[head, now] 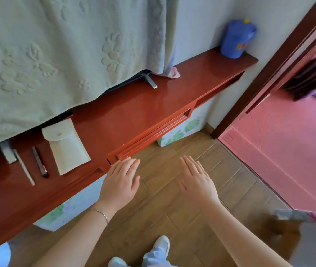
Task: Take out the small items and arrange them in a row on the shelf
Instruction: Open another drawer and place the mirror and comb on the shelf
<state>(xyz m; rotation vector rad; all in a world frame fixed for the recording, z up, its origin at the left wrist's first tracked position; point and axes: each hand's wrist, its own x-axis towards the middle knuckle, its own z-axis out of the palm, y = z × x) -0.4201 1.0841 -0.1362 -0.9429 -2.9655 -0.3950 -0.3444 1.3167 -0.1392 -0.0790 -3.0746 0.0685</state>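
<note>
Three small things lay in a row on the red shelf [153,105], all at its left end: a pale cloth pouch [67,146] with a snap flap, a dark pen [40,162] just beside it, and a thin white pen [24,167] further left. A grey block [8,154] sat at the far left, half under the hanging cloth [56,45]; it may have been a stand foot rather than a task item, hard to tell.

The pouch looked soft, flat and light, likely limp if lifted by one corner; best pinched at the flap edge or slid by a flat palm. Both pens looked stiff, light and smooth, likely to roll on the glossy wood, so a pinch at mid-barrel seemed safest.

The left hand [121,180] was flat with fingers straight, its tips touching the front edge of the shelf at a drawer handle [153,132], holding nothing. The right hand [197,179] hovered flat over the floor [182,209], fingers together, empty, clear of the shelf.

Further out, a blue cup [237,40] stood at the right end by the wall, well apart from the row. A metal foot [151,81] and a pink rag [173,73] showed below the cloth.
</note>
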